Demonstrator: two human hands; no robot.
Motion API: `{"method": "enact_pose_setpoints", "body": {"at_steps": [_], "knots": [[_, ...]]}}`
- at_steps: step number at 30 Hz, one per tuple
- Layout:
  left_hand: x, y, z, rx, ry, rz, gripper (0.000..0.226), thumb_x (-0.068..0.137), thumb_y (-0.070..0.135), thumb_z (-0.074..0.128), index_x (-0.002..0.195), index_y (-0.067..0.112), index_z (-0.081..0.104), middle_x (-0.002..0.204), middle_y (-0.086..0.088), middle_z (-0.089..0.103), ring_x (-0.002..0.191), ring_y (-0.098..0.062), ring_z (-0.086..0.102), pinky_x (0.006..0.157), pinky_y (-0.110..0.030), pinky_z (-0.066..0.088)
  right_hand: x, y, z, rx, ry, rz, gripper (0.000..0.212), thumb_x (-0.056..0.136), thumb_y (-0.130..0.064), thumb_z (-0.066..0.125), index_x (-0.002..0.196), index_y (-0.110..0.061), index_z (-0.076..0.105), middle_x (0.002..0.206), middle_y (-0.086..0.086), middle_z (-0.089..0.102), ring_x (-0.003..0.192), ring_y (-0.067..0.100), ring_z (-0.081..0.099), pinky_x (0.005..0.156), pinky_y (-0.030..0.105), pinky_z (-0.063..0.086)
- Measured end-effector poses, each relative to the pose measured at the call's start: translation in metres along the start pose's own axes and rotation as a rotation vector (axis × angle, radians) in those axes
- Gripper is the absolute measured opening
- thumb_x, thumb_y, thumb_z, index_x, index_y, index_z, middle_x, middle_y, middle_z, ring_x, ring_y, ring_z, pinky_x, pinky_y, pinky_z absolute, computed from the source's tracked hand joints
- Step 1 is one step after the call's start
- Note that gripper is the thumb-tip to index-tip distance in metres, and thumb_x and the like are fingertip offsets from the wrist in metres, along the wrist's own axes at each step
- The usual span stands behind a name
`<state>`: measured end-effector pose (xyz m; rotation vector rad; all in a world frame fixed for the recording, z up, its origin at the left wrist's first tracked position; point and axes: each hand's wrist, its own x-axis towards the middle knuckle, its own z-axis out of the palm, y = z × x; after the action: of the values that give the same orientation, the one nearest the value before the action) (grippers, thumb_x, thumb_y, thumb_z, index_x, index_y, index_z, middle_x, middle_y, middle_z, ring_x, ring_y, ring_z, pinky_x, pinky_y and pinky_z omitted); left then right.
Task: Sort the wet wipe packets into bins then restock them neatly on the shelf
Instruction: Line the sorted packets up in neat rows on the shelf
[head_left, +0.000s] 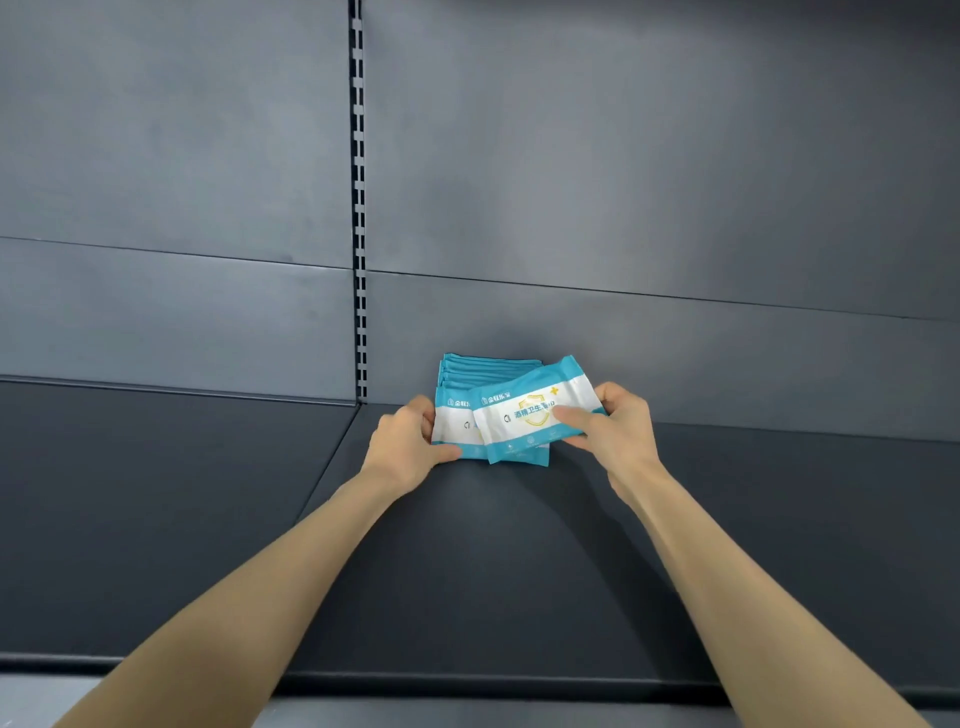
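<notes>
Dark grey shelf against a grey back panel. Left hand grips an upright row of packets. Right hand pinches a tilted front packet, thumb on its face.

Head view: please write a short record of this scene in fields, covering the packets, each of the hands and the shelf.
row of packets: teal and white, standing one behind another, fronts toward the camera
front packet: tilted, overlapping the row, not yet lined up with it
left hand: grips the left end of the row
right hand: pinches the right edge of the front packet
shelf: dark grey; the row sits at its back, just right of the slotted upright
</notes>
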<state>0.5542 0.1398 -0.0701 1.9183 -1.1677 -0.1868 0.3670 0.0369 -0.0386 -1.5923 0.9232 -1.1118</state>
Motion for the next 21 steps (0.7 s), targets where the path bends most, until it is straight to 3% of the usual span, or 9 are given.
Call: {"method": "enact_pose_setpoints", "body": {"at_steps": [4, 7, 10, 12, 14, 16, 18, 21], "knots": [[-0.005, -0.006, -0.005, -0.053, -0.091, 0.025, 0.055, 0.067, 0.014, 0.083, 0.111, 0.014, 0.051, 0.095, 0.001, 0.057, 0.082, -0.011, 0.054, 0.067, -0.014, 0.045, -0.001, 0.005, 0.010, -0.247, 0.008, -0.034, 0.031, 0.078, -0.013, 0.078, 0.069, -0.010, 0.048, 0.084, -0.001, 0.066, 0.077, 0.010, 0.065, 0.064, 0.029, 0.055], [-0.006, -0.007, -0.004, -0.022, -0.140, 0.017, 0.079, 0.064, 0.028, 0.086, 0.127, 0.018, 0.041, 0.115, 0.002, 0.040, 0.107, -0.012, 0.045, 0.092, -0.026, 0.045, -0.001, 0.006, 0.019, -0.417, -0.005, -0.073, 0.034, 0.073, -0.024, 0.082, 0.066, -0.011, 0.051, 0.093, 0.005, 0.063, 0.081, 0.015, 0.061, 0.058, 0.025, 0.048], [-0.006, -0.005, -0.002, 0.058, -0.148, 0.026, 0.082, 0.069, 0.040, 0.081, 0.134, 0.016, 0.038, 0.125, 0.000, 0.042, 0.124, -0.018, 0.039, 0.106, -0.039, 0.036, -0.004, 0.005, 0.027, -0.649, -0.010, -0.088, 0.046, 0.069, -0.033, 0.083, 0.094, -0.009, 0.054, 0.110, 0.001, 0.042, 0.106, 0.021, 0.051, 0.081, 0.035, 0.050], [-0.005, -0.002, -0.001, 0.060, -0.154, 0.023, 0.075, 0.074, 0.040, 0.077, 0.135, 0.017, 0.038, 0.130, 0.000, 0.051, 0.124, -0.020, 0.045, 0.106, -0.045, 0.035, -0.007, 0.003, 0.029, -0.706, -0.010, -0.101, 0.073, 0.068, -0.032, 0.084, 0.122, -0.011, 0.040, 0.120, 0.002, 0.033, 0.114, 0.023, 0.047, 0.087, 0.038, 0.049], [-0.006, 0.000, 0.001, 0.090, -0.173, 0.028, 0.073, 0.080, 0.038, 0.072, 0.138, 0.019, 0.034, 0.132, 0.002, 0.054, 0.122, -0.022, 0.049, 0.106, -0.046, 0.035, -0.008, 0.002, 0.027, -0.721, -0.082, -0.142, 0.102, 0.070, -0.026, 0.083, 0.146, -0.021, 0.015, 0.137, 0.003, 0.025, 0.120, 0.025, 0.046, 0.089, 0.040, 0.048], [-0.008, 0.002, 0.002, 0.136, -0.184, 0.038, 0.082, 0.083, 0.039, 0.068, 0.147, 0.019, 0.022, 0.135, 0.004, 0.054, 0.123, -0.023, 0.050, 0.107, -0.046, 0.034, -0.008, 0.001, 0.025, -0.726, -0.221, -0.152, 0.115, 0.074, -0.020, 0.079, 0.151, -0.031, -0.004, 0.148, 0.001, 0.019, 0.124, 0.026, 0.044, 0.095, 0.041, 0.045], [-0.009, 0.003, 0.003, 0.185, -0.192, 0.045, 0.087, 0.087, 0.042, 0.063, 0.151, 0.018, 0.008, 0.137, 0.005, 0.052, 0.124, -0.023, 0.050, 0.109, -0.046, 0.032, -0.004, 0.003, 0.024, -0.735, -0.301, -0.161, 0.110, 0.076, -0.017, 0.077, 0.152, -0.032, -0.002, 0.152, 0.000, 0.019, 0.131, 0.025, 0.039, 0.104, 0.041, 0.041], [-0.007, 0.003, 0.006, 0.214, -0.217, 0.038, 0.081, 0.093, 0.044, 0.051, 0.152, 0.018, 0.002, 0.139, 0.006, 0.050, 0.126, -0.022, 0.048, 0.110, -0.045, 0.030, 0.005, 0.002, 0.023, -0.770, -0.334, -0.196, 0.103, 0.076, -0.016, 0.078, 0.153, -0.028, 0.010, 0.156, 0.000, 0.017, 0.138, 0.024, 0.032, 0.109, 0.040, 0.036]]}}
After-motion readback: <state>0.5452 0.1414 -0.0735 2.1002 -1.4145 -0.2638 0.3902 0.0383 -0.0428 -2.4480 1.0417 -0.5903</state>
